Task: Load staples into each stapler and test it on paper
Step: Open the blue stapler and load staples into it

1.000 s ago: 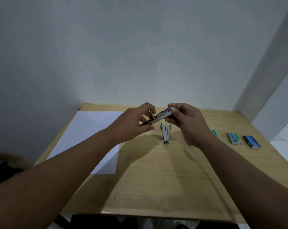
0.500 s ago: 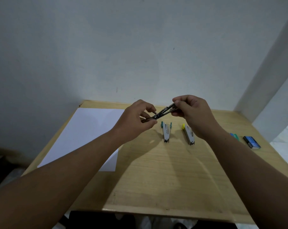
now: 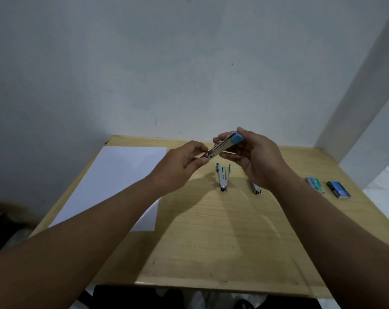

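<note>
A small metal stapler with a blue end point(image 3: 225, 144) is held in the air above the wooden table point(image 3: 222, 241), tilted up to the right. My right hand point(image 3: 256, 159) grips its blue end; my left hand point(image 3: 180, 166) pinches its lower metal end. Below them a second stapler with teal tips point(image 3: 222, 177) lies on the table. A third stapler point(image 3: 256, 189) lies to its right, mostly hidden by my right wrist. A white paper sheet point(image 3: 113, 181) lies on the table's left side.
Two staple boxes lie at the table's right: a green and grey one point(image 3: 315, 184) and a dark blue one point(image 3: 338, 189). A wall stands right behind the table. The table's front edge is near me.
The stapler in my hands has turned, so its blue end now shows at my right hand. Both hands stay on it above the table. The view has shifted slightly.
</note>
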